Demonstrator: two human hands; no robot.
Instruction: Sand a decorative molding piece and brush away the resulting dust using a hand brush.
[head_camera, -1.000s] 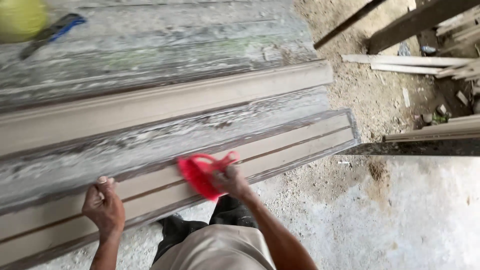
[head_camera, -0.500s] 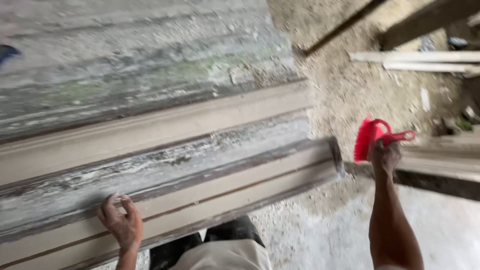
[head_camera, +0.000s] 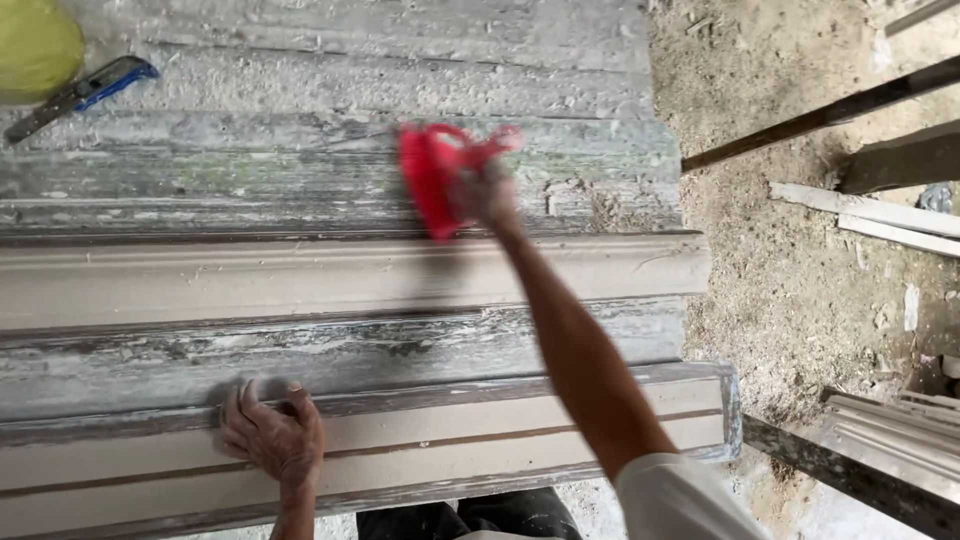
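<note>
Weathered grey moulded wooden boards (head_camera: 340, 275) under me: my left hand (head_camera: 272, 437) presses flat, fingers spread, my right hand (head_camera: 487, 190) grips a red plastic brush (head_camera: 432, 176).

Your bench (head_camera: 330, 65) is old grey wood, dusty with sawdust. Long tan mouldings (head_camera: 300, 280) lie side by side across it. A blue-handled tool (head_camera: 85, 93) and a yellow round thing (head_camera: 35, 45) lie at its far corner.

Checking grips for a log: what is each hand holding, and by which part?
Right hand grips a red brush by its handle end. Left hand holds nothing; it rests flat on the moulded board.
</note>
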